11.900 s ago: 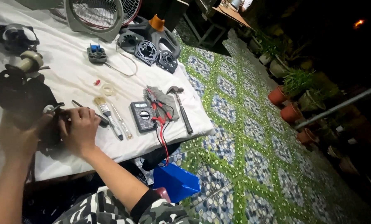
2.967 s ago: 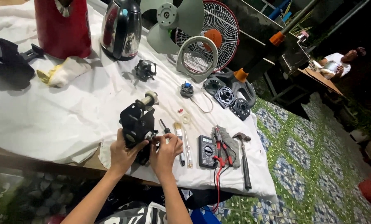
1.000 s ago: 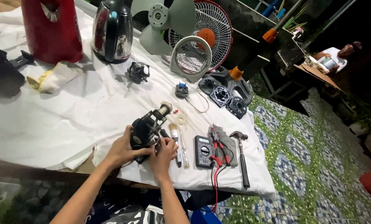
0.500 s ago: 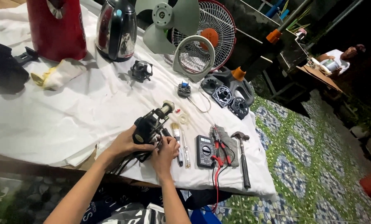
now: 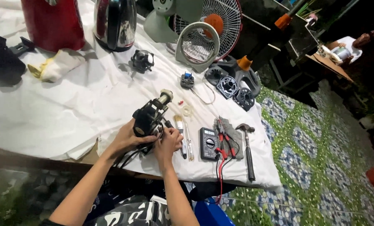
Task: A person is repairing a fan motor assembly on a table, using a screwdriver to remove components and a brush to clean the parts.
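Hands meet at lower centre of the frame: the left hand (image 5: 126, 140) wraps the black motor (image 5: 148, 118) from its side, holding it on the white-clothed surface (image 5: 70, 113), while the right hand (image 5: 168, 144) pinches at its near end. Just right lie a brush (image 5: 179, 125), a multimeter (image 5: 208, 143) and a hammer (image 5: 248, 148).

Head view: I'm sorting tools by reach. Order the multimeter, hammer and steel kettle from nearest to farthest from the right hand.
From the right hand:
1. Multimeter, just to its right on the white cloth.
2. Hammer, farther right, past the red and black leads.
3. Steel kettle, far back at the table's rear.
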